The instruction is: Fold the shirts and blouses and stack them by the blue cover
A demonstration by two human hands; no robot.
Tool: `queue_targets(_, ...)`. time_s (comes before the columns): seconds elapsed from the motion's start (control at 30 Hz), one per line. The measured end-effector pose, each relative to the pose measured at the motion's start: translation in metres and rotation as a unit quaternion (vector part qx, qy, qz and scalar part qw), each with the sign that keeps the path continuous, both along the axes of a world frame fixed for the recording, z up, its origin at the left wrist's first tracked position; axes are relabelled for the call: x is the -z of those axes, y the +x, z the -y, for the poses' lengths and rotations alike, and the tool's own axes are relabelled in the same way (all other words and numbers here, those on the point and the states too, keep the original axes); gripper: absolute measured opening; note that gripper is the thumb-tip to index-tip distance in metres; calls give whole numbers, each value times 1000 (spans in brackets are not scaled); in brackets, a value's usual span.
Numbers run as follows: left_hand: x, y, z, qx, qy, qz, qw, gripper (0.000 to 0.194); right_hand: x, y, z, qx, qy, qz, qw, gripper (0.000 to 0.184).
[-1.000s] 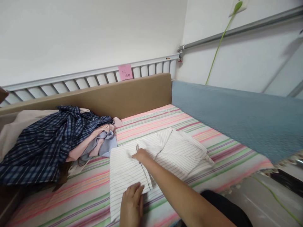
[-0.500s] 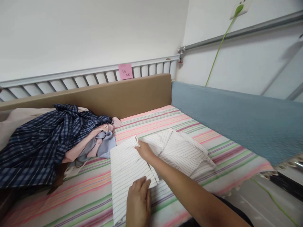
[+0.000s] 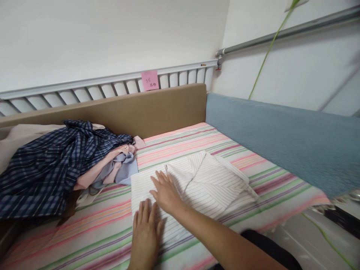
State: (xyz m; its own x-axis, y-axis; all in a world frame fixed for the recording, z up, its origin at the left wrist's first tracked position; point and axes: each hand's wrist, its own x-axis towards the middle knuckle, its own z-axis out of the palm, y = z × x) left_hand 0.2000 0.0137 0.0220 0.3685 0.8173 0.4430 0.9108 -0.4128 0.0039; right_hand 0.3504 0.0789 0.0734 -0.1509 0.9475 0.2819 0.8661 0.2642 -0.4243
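Observation:
A white shirt (image 3: 208,180) with thin dark stripes lies partly folded on the striped bedspread (image 3: 180,144). My right hand (image 3: 165,191) rests flat on its left, folded part, fingers spread. Just below and to the left, my left hand (image 3: 145,228) lies palm down on the same cloth near the close edge, fingers stretched out. Nothing is gripped by either hand. Both palms and part of the folded layer beneath them are hidden.
On the left is a heap of clothes with a dark blue plaid shirt (image 3: 62,165) on top. A brown padded board (image 3: 157,112) runs along the back, a blue padded one (image 3: 270,131) along the right. Behind stands a white radiator (image 3: 107,90) with a pink note (image 3: 150,80).
My right hand has let go of the shirt's folded edge and spread flat on the cloth. My left hand has shifted left, its fingers stretched out. The view has tilted slightly.

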Motion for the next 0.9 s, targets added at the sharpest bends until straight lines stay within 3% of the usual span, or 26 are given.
queue_targets(0.07,13,2,2,-6,1,-26,1000,47,17,-3,6,-39,-23,10,999,55)
queue_targets(0.17,26,6,5,-1,-6,-36,999,49,40,3,6,-26,-66,10,997,58)
queue_targets(0.23,33,5,5,0,-9,-33,999,50,45,7,5,-19,-65,6,998,58)
queue_targets(0.47,56,-16,-15,14,-35,-10,999,47,24,20,6,-45,-38,-55,997,51)
queue_targets(0.53,50,-21,-23,21,-51,12,998,48,12,51,7,-26,22,-93,995,45)
queue_targets(0.6,36,-19,-28,25,-42,46,998,50,-1,101,12,48,69,-121,989,39)
queue_targets(0.7,9,7,-34,17,-12,76,997,52,-15,195,23,256,19,-97,961,35)
queue_targets(0.73,1,20,-36,10,-10,75,997,51,-17,224,26,289,6,-92,953,35)
queue_targets(0.8,-10,48,-41,-12,-19,61,998,49,-17,273,31,315,-19,-84,945,32)
queue_targets(0.9,-16,86,-55,-44,-58,35,997,49,-7,315,31,321,-58,-72,943,25)
